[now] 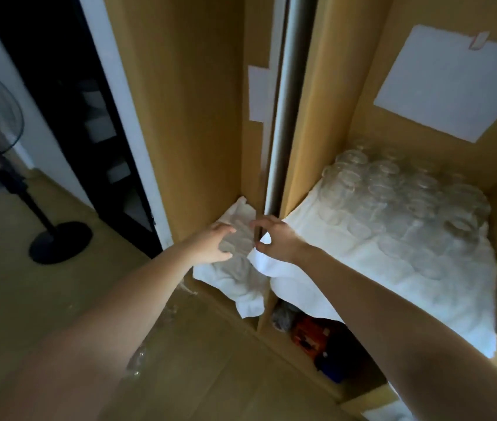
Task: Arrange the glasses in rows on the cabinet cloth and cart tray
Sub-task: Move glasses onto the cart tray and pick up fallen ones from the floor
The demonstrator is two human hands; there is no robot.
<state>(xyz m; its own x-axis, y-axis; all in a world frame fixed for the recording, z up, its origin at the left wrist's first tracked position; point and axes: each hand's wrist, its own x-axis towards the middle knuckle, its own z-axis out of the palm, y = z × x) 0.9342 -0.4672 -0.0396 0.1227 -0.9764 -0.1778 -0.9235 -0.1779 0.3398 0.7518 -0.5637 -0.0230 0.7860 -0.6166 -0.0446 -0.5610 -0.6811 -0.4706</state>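
1. A wooden cabinet (180,117) has a narrow left compartment and a wide right one, split by an upright divider.
2. A white cloth (347,268) covers the right shelf, its front edge hanging over the lip.
3. Glasses (408,202) stand packed in rows on the back of that cloth.
4. A smaller crumpled cloth (241,287) lies in the left compartment.
5. The left hand (210,244) curls thumb and fingers round a clear glass (239,240) just above the crumpled cloth.
6. The right hand (277,241) is curved at the white cloth's corner — whether it pinches anything is unclear.
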